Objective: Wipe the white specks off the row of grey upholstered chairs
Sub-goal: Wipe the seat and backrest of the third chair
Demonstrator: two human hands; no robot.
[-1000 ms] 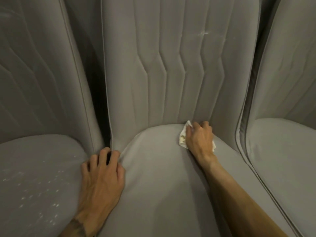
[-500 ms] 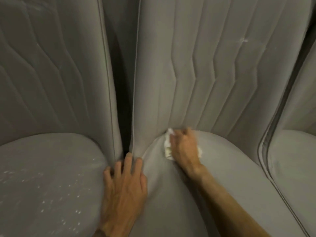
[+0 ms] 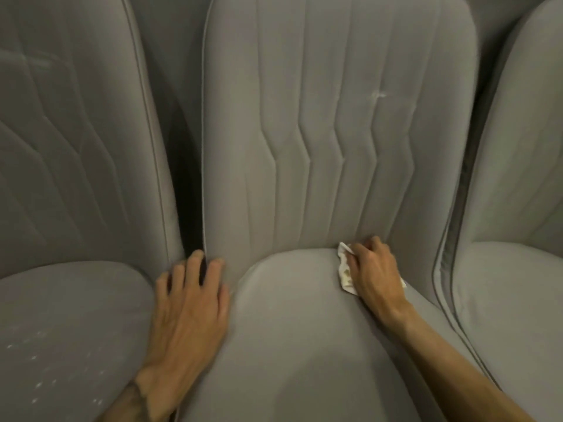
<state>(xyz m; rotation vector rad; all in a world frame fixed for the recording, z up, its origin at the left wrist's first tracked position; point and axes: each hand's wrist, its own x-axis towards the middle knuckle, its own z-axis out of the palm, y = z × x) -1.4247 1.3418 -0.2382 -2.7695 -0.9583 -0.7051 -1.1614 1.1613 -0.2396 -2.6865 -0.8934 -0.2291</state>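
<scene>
Three grey padded chairs side by side, seen from above & in front. The middle chair [image 3: 304,354] fills most of the view: tall back w/ stitched vertical zigzag seams, rounded seat bulging toward the camera. The left chair [image 3: 67,153] shows its back w/ the same seam pattern & most of its seat; the right chair [image 3: 518,306] is cut off by the frame edge, only part of back & seat visible. A dark gap [image 3: 190,208] runs btw left & middle backs; right & middle chairs sit just beside each other, piped edges nearly touching.

Both bare forearms come in from the bottom. The left hand [image 3: 190,309] lies palm-down on the left edge of the middle seat, fingers straight & spread, tips at the foot of the gap. The right hand [image 3: 376,269] is at the crease where middle seat meets back, right of centre, fingers curled over a cloth [image 3: 345,274] & pressing it to the fabric.

Cloth is small, white, crumpled, w/ yellowish stains; sticks out left of the hand, a corner also showing on the hand's right side.

White specks [image 3: 39,385] are scattered over the left chair's seat, mostly front-left part. One white mark [image 3: 379,94] on the middle back, upper right.
</scene>
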